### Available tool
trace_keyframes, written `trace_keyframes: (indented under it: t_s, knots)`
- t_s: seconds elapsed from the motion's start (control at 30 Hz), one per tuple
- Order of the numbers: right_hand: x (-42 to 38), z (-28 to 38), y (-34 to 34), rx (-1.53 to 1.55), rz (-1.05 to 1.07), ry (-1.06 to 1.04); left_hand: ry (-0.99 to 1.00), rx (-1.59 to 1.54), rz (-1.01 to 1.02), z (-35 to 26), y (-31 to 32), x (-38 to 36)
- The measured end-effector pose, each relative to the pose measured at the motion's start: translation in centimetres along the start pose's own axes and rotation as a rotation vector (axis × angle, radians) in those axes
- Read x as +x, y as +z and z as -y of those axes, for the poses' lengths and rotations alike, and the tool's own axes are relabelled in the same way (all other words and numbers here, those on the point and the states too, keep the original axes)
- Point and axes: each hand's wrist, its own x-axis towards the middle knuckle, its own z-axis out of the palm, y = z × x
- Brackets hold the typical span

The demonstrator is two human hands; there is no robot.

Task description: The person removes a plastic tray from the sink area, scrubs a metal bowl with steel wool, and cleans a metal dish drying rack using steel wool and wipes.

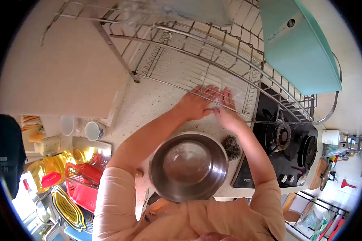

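Metal rack [209, 62] overhangs left hand [194, 105] and right hand [229, 115], fingers extended over surface [147, 98]; grasp: I cannot tell. Basin [218, 168]: between arms [149, 134].

My screen shows the bowl [218, 160] nearest; scourer [231, 148] just right of it, then the stove [257, 158]; left hand [195, 105] and right hand [228, 114] behind, partly under the rack [205, 40].

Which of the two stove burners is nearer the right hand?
The burner closer to the steel bowl; the other burner sits beyond it on the stove, farther from the right hand.
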Motion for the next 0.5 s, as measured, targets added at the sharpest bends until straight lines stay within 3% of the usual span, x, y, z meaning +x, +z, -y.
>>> trace_keyframes:
  t_s: [0.07,0.23,0.33,0.47,0.5]
  knots:
    - [-4.4,1.1,-2.2,0.054,0.063,-0.178,-0.002,0.032,0.012,0.5,0.0,1.6]
    - [-10.6,3.2,-6.5,0.176,0.088,-0.304,0.082,0.004,0.076,-0.1,0.5,6.3]
    - [-11.2,2.9,-6.9,0.379,0.085,-0.234,-0.091,-0.019,0.077,0.3,1.7,8.1]
    - [-10.2,2.6,-5.9,0.073,-0.247,-0.182,-0.534,0.187,-0.114,0.3,2.8,7.6]
    - [-10.6,2.4,-6.3,0.192,-0.248,-0.152,-0.6,0.204,-0.106,0.2,2.9,7.7]
